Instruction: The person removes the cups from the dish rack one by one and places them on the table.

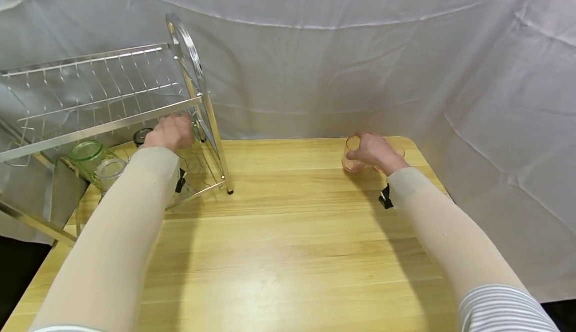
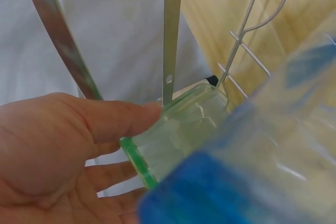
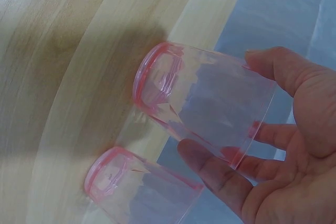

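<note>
My left hand (image 1: 168, 133) reaches under the upper shelf of the metal dish rack (image 1: 101, 127). In the left wrist view its thumb and fingers hold a clear glass with a green rim (image 2: 181, 132) at the rim end. A blue-tinted transparent glass (image 2: 207, 192) fills the near corner there, blurred. At the back right of the table, my right hand (image 1: 377, 151) grips a pink-tinted glass (image 3: 202, 98), thumb on one side and fingers on the other. Just beside it stands a second pink glass (image 3: 144, 192), partly hidden behind the hand in the head view.
On the rack's lower level at left are a green glass (image 1: 89, 156), a clear glass (image 1: 111, 169) and a dark-rimmed glass (image 1: 141, 136). The wooden table (image 1: 279, 252) meets a grey curtain (image 1: 306, 77) at its back edge.
</note>
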{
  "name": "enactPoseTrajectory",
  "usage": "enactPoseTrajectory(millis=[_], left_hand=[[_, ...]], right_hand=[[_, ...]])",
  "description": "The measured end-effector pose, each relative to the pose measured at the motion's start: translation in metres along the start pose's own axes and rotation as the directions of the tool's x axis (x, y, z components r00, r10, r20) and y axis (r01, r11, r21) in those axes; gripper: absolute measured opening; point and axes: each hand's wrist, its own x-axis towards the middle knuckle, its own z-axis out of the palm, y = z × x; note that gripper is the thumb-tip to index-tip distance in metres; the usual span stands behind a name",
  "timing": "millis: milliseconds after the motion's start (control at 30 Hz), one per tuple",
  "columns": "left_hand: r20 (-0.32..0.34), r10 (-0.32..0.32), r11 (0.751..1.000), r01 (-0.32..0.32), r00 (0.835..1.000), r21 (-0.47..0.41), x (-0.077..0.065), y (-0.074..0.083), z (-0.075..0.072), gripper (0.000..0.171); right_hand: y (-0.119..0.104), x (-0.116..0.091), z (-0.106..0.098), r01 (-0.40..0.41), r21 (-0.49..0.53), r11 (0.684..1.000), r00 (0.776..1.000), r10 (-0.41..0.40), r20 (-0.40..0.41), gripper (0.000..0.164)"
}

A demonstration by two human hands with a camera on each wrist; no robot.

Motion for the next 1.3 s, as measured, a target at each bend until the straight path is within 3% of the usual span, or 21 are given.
enactPoseTrajectory(millis=[367,700,933,1067,1167,1300], left_hand=[[0.014,-0.028,1.0,0.028,1.0,-0.01,0.01,-0.006,0.002,0.072],[-0.073,-0.004,1.0,0.005,0.997,0.007,0.008,-0.006,0.006,0.066],[-0.098,-0.03,0.998,0.025,0.995,-0.052,0.007,-0.004,0.014,0.083],[-0.08,0.018,0.999,-0.021,0.997,-0.042,0.005,-0.005,0.014,0.089],[-0.059,0.036,0.999,-0.038,0.998,-0.033,0.003,-0.006,0.013,0.086],[-0.063,0.016,0.998,-0.019,0.998,-0.052,0.0,-0.007,0.009,0.068]], right_hand=[[-0.003,-0.002,0.002,-0.005,0.003,1.0,1.0,0.005,0.011,0.084],[-0.003,-0.002,0.002,0.006,-0.011,1.0,1.0,-0.006,0.004,0.083],[-0.002,0.0,0.003,0.007,-0.012,1.0,1.0,-0.007,-0.001,0.084],[-0.002,0.002,0.005,0.008,-0.008,1.0,1.0,-0.008,-0.003,0.083],[-0.003,0.003,0.006,0.007,-0.007,1.0,1.0,-0.007,-0.003,0.081],[-0.003,0.004,0.006,0.008,-0.006,1.0,1.0,-0.008,0.004,0.08]])
